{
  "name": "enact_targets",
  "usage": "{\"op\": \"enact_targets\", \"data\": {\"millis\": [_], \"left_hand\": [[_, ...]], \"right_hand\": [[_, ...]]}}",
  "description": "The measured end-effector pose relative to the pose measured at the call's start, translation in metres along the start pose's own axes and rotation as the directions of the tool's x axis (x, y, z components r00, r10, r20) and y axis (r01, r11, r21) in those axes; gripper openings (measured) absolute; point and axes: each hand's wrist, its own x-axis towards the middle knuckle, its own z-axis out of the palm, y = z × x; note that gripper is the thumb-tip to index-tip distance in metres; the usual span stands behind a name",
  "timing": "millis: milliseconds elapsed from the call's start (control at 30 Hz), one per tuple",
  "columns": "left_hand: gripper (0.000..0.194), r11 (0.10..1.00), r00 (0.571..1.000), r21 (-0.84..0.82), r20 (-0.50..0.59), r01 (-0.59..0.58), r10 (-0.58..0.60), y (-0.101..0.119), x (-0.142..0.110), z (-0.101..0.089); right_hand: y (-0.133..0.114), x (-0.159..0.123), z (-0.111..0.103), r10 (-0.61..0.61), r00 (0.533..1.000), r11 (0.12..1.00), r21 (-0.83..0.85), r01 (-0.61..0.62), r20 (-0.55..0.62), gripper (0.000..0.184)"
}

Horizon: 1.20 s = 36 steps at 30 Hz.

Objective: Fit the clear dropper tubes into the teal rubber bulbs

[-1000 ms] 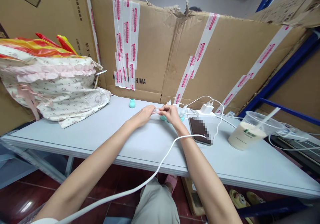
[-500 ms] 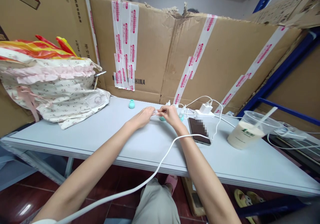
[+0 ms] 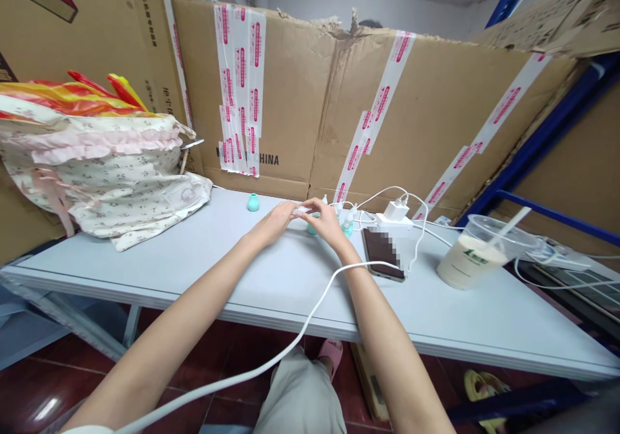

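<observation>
Holding a small clear piece [image 3: 301,210] between the left hand [image 3: 275,223] and the right hand [image 3: 325,222], with fingertips meeting over the counter [image 3: 203,253]. Mostly covered by the fingers, too small to make out in shape. In the right hand, gripped with thumb and index finger brought close together; in the left hand, gripped with fingers bunched, their tips partly out of sight.

Just behind the right hand, partly hidden by it and hard to count: teal-based pieces [image 3: 347,229] with clear pointed tops. Beyond the left hand, off to its left: a teal pear-shaped piece [image 3: 252,202]. Just right of the right hand: a dark phone [image 3: 378,248], partly pixelated. Beyond that: a white charger [image 3: 397,210] among thin looped cords. Well right of the right hand: a cup [image 3: 467,263] of pale drink with a straw.

Running below both hands, across the right forearm, toward the phone: a white cable [image 3: 271,361]. Well left of the left hand, cut off by the edge: a floral cloth bag [image 3: 111,163]. Directly beyond both hands, blocking the view behind: taped cardboard [image 3: 285,85]. Far below the hands: a pink slipper [image 3: 332,355], partly hidden.
</observation>
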Motion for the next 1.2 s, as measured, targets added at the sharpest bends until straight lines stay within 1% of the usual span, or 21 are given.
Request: {"op": "enact_targets", "data": {"millis": [67, 167, 233, 300, 400, 500, 567, 600, 633, 667, 700, 733, 767, 800, 867, 900, 967, 1000, 1067, 1133, 1200], "left_hand": [[0.03, 1.0, 1.0, -0.01, -0.016, -0.007, 0.007, 0.002, 0.001, 0.0], [0.037, 1.0, 1.0, -0.006, -0.01, -0.001, 0.001, 0.003, 0.0, 0.001], [0.044, 1.0, 1.0, -0.014, -0.013, 0.021, -0.021, 0.003, -0.001, 0.001], [0.045, 0.998, 0.998, -0.031, -0.021, 0.052, -0.052, 0.004, -0.002, 0.0], [0.045, 0.995, 0.996, -0.049, -0.013, 0.092, -0.093, 0.006, -0.003, -0.002], [0.051, 0.996, 0.998, -0.05, 0.007, 0.068, -0.068, 0.006, -0.004, -0.005], [0.059, 1.0, 0.999, -0.012, -0.037, 0.028, -0.028, 0.001, -0.004, -0.008], [0.063, 0.999, 0.996, 0.026, -0.085, 0.031, -0.029, -0.003, -0.004, -0.01], [0.065, 0.995, 0.988, 0.071, -0.146, 0.062, -0.051, -0.01, -0.004, -0.011], [0.066, 0.986, 0.971, 0.114, -0.218, 0.125, -0.098, -0.017, -0.004, -0.012], [0.067, 0.967, 0.943, 0.137, -0.288, 0.212, -0.166, -0.026, -0.005, -0.012], [0.067, 0.942, 0.905, 0.138, -0.349, 0.307, -0.244, -0.036, -0.006, -0.012], [0.067, 0.909, 0.857, 0.116, -0.4, 0.4, -0.326, -0.046, -0.008, -0.01], [0.067, 0.871, 0.807, 0.08, -0.426, 0.484, -0.409, -0.057, -0.009, -0.009], [0.07, 0.788, 0.714, -0.012, -0.415, 0.616, -0.564, -0.076, -0.012, -0.004], [0.072, 0.747, 0.675, -0.053, -0.39, 0.663, -0.626, -0.084, -0.013, -0.002], [0.076, 0.681, 0.62, -0.118, -0.327, 0.722, -0.714, -0.097, -0.016, 0.001], [0.076, 0.661, 0.604, -0.146, -0.299, 0.736, -0.739, -0.101, -0.017, 0.002], [0.074, 0.638, 0.589, -0.189, -0.257, 0.747, -0.766, -0.106, -0.018, 0.003], [0.071, 0.634, 0.591, -0.182, -0.239, 0.752, -0.77, -0.108, -0.019, 0.003], [0.064, 0.643, 0.608, -0.113, -0.239, 0.757, -0.757, -0.107, -0.02, 0.002]], "right_hand": [[-0.002, 0.0, 0.003, 0.027, 0.999, 0.996, 0.081, -0.025, -0.019, 0.024], [-0.004, -0.001, 0.007, 0.107, 0.994, 0.976, 0.195, -0.099, -0.032, 0.035], [-0.004, -0.001, 0.008, 0.159, 0.987, 0.949, 0.277, -0.151, -0.006, 0.038], [-0.004, -0.001, 0.007, 0.173, 0.984, 0.932, 0.318, -0.174, 0.031, 0.036], [-0.003, -0.001, 0.005, 0.139, 0.989, 0.955, 0.256, -0.147, 0.051, 0.03], [-0.003, 0.0, 0.005, 0.134, 0.991, 0.975, 0.177, -0.134, 0.012, 0.026], [-0.002, 0.001, 0.005, 0.172, 0.985, 0.961, 0.225, -0.16, -0.033, 0.028], [-0.002, 0.002, 0.005, 0.203, 0.978, 0.943, 0.28, -0.182, -0.047, 0.03], [-0.003, 0.003, 0.005, 0.235, 0.971, 0.917, 0.343, -0.205, -0.049, 0.032], [-0.003, 0.003, 0.005, 0.263, 0.964, 0.887, 0.405, -0.224, -0.043, 0.034], [-0.004, 0.003, 0.005, 0.282, 0.959, 0.857, 0.458, -0.237, -0.032, 0.034], [-0.006, 0.003, 0.005, 0.289, 0.957, 0.833, 0.497, -0.243, -0.017, 0.034], [-0.008, 0.003, 0.005, 0.286, 0.958, 0.818, 0.521, -0.243, -0.003, 0.033], [-0.01, 0.003, 0.005, 0.277, 0.961, 0.811, 0.534, -0.24, 0.012, 0.033], [-0.014, 0.001, 0.006, 0.258, 0.965, 0.806, 0.542, -0.239, 0.043, 0.031], [-0.015, 0.001, 0.006, 0.25, 0.967, 0.806, 0.541, -0.24, 0.056, 0.031], [-0.017, 0.0, 0.007, 0.24, 0.968, 0.806, 0.541, -0.238, 0.068, 0.03], [-0.018, -0.001, 0.007, 0.238, 0.969, 0.807, 0.541, -0.236, 0.069, 0.03], [-0.018, -0.001, 0.006, 0.235, 0.97, 0.81, 0.538, -0.232, 0.063, 0.029], [-0.017, -0.001, 0.006, 0.225, 0.972, 0.82, 0.528, -0.223, 0.06, 0.029], [-0.015, -0.001, 0.007, 0.206, 0.976, 0.832, 0.512, -0.214, 0.073, 0.028]]}}
